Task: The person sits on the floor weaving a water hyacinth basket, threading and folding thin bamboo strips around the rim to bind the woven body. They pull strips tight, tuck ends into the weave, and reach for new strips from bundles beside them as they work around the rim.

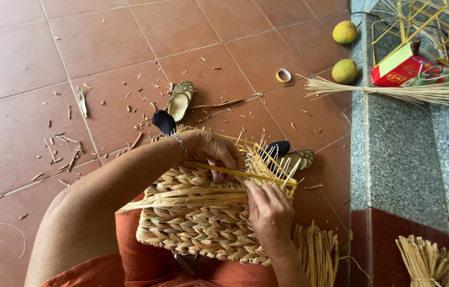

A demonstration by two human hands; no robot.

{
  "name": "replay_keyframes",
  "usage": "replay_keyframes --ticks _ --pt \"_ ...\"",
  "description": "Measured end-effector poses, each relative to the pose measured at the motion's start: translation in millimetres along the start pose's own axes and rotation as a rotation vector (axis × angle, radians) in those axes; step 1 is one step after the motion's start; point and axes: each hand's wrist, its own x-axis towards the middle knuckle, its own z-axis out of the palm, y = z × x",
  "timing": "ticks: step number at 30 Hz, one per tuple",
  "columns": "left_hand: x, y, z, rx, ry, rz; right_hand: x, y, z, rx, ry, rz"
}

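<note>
Left hand: my left hand (pixel 215 151) curls over the far rim of the woven basket (pixel 203 223), fingers bent and gripping the rim with the yellow frame bar (pixel 235 172) under the fingertips
Right hand: my right hand (pixel 269 212) lies knuckles up on the near right part of the weave, fingers closed in a pinch on a flat straw strand (pixel 182 201) at the working edge
Basket: rests on my lap on the orange cloth (pixel 139 255), braided side up; its left and near edges are finished, its far right edge is open with bare stakes (pixel 277 165) sticking up
Strand: runs leftward from my right fingers across the weave and past the basket's left edge
Floor near: red tile floor (pixel 22 64) with straw offcuts scattered from the centre to the left; left half is the widest open stretch
Sandals: one sandal (pixel 180 99) just beyond my left wrist, the other (pixel 301 158) just past the basket's right corner, each foot in a dark sock
Right edge: grey stone step (pixel 400 154) bounds the tiles; a straw bundle (pixel 389 91) and a red box (pixel 410 70) lie on it
Far right: two yellow-green fruits (pixel 344 51) at the step's edge, tape roll (pixel 283 75) on the tile nearby
Near right: loose straw sheaves (pixel 317 252) touching my right forearm's side
</note>
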Motion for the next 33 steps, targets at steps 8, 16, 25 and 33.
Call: replay_keyframes --ticks 8,16,25,33 --pt "-23.2 -5.6 2.3 0.145 0.166 -0.012 18.9 -4.9 9.0 -0.175 -0.221 -0.068" --pt "-39.5 18.9 22.2 0.398 0.208 0.013 33.2 -14.4 -5.2 -0.033 -0.420 0.121" --pt "-71.7 -11.3 123.1 1.097 0.998 0.819 -0.7 -8.5 -2.0 0.244 0.127 0.030" --pt "-50.4 -36.7 167.3 1.621 1.107 0.400 -10.7 -0.7 -3.7 0.143 0.160 0.022"
